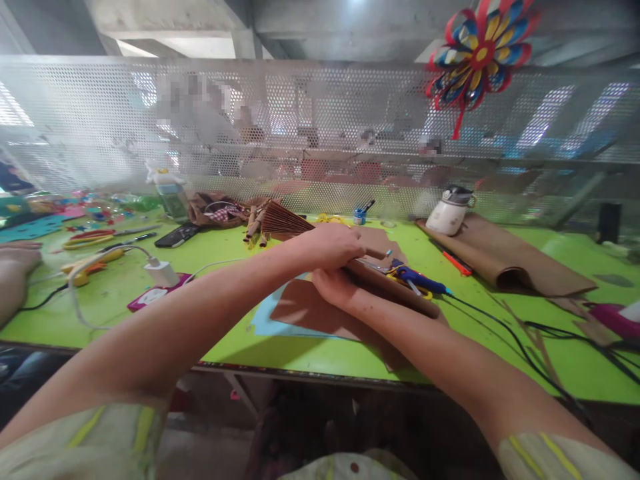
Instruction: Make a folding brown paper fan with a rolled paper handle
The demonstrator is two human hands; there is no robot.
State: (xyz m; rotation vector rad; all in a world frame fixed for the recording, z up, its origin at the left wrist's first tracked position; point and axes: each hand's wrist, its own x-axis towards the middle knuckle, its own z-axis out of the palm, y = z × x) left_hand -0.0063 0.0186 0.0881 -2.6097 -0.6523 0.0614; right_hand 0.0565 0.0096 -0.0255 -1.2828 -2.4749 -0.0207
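Note:
A sheet of brown kraft paper (400,288), folded or rolled along its length, lies slanted in front of me. My left hand (340,243) is closed over its far left end, with the arm reaching across from the left. Just below, my right hand (334,287) is closed on the same end, its fingers partly hidden by the paper and the left hand. More of the brown paper spreads over a light blue sheet (267,319) on the green table. Right behind the paper lies a blue glue gun (423,277) with a black cord.
A pleated brown paper fan (283,221) and paper rolls lie behind. To the right are a white bottle (447,212), an orange-red cutter (457,264) and a large brown paper sheet (520,257). Left: a phone (177,235), a power strip (157,293), scissors (90,238) and another person's arm (14,277).

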